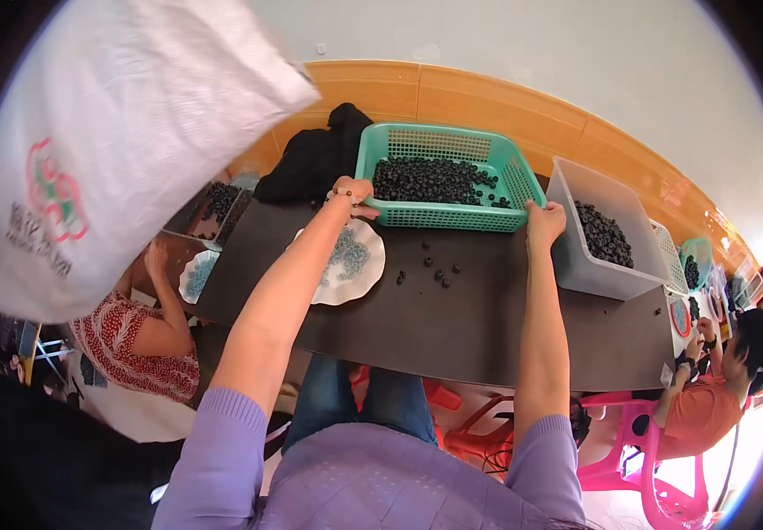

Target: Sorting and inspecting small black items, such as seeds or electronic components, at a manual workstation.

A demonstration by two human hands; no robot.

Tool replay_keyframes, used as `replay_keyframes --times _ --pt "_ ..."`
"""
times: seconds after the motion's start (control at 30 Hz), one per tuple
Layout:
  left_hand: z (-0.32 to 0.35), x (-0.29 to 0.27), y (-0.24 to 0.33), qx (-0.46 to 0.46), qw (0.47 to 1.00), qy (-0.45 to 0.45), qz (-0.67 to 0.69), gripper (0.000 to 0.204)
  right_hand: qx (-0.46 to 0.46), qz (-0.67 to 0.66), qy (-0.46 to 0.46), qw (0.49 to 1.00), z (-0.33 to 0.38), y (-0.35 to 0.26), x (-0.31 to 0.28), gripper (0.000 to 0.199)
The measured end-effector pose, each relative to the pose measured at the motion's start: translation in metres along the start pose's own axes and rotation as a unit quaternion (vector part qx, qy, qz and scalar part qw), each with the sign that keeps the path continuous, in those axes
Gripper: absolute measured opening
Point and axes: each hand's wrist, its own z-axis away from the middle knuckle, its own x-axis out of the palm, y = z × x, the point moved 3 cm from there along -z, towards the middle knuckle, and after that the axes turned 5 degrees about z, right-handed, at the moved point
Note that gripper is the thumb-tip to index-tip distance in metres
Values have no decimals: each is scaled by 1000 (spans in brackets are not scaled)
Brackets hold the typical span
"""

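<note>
Teal basket: rectangular, perforated plastic walls, about half full of small dark round pieces. It sits at the far edge of the dark table, just ahead of both hands.

Left to right:

- White sack, big, red-and-green print, fills the upper left of the view.
- Person in a red patterned top seated at the table's left end, one hand raised near a small white plate.
- Black cloth bunched behind the basket's left corner.
- White scalloped plate with grey-blue pieces on it, partly under the left forearm.
- Left hand: arm stretched forward, lilac sleeve at the upper arm, beaded bracelet on the wrist. Fingers curled over the basket's near-left corner, gripping the rim.
- Loose dark pieces scattered on the table between the two arms.
- Right hand: arm straight out, fingers bent around the basket's near-right corner, clamped on the rim.
- Clear tub just right of the basket, touching or nearly so, holding more dark pieces.
- White slatted basket beside the tub.
- Person in an orange top on a pink chair at the right end.
</note>
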Motion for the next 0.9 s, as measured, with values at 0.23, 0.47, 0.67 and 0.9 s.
replay_keyframes --times 0.23,0.47,0.67,0.9 --pt "23 -6 5 -61 962 89 251 19 1 -94 -8 996 1 2 28 23" --pt "23 -14 2 -21 954 107 280 19 29 -95 -59 993 19 -10 16 23" --pt "15 -24 -14 -30 951 73 299 32 21 -86 -82 993 25 -27 8 23" --pt "27 -21 -23 30 933 13 358 23 18 -89 -77 993 19 -13 13 23"
